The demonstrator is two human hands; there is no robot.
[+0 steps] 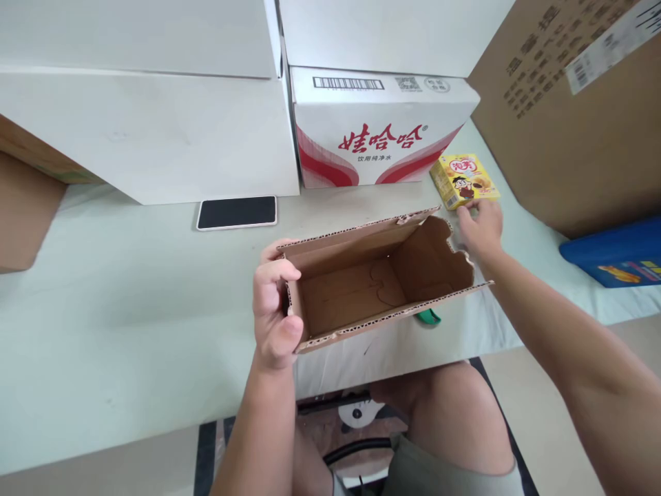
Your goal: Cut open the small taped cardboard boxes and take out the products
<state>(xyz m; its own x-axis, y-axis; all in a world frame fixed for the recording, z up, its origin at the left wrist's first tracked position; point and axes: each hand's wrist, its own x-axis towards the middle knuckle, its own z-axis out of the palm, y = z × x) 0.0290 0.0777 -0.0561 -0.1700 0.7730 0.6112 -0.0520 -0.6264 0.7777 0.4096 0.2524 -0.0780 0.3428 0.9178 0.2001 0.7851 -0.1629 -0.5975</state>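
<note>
My left hand (276, 310) grips the left end of an open brown cardboard box (351, 289), thumb and fingers wrapped over its wall. The box is held tilted above the table, its hollow inside facing me and its right end torn along the rim. Beyond that end, my right hand (483, 224) has its fingers curled at the near edge of a yellow snack box (465, 179) with a cartoon figure on it. Part of the fingertips is hidden there. Under the cardboard box's near edge, part of a green object (429, 317) shows on the table.
A black-screened phone (237, 213) lies on the cloth-covered table (129, 331). Behind stand a white and red carton (385, 138) and large white boxes (155, 131). A big brown carton (578, 138) and a blue package (614, 251) are at right; another brown carton (25, 207) is at left.
</note>
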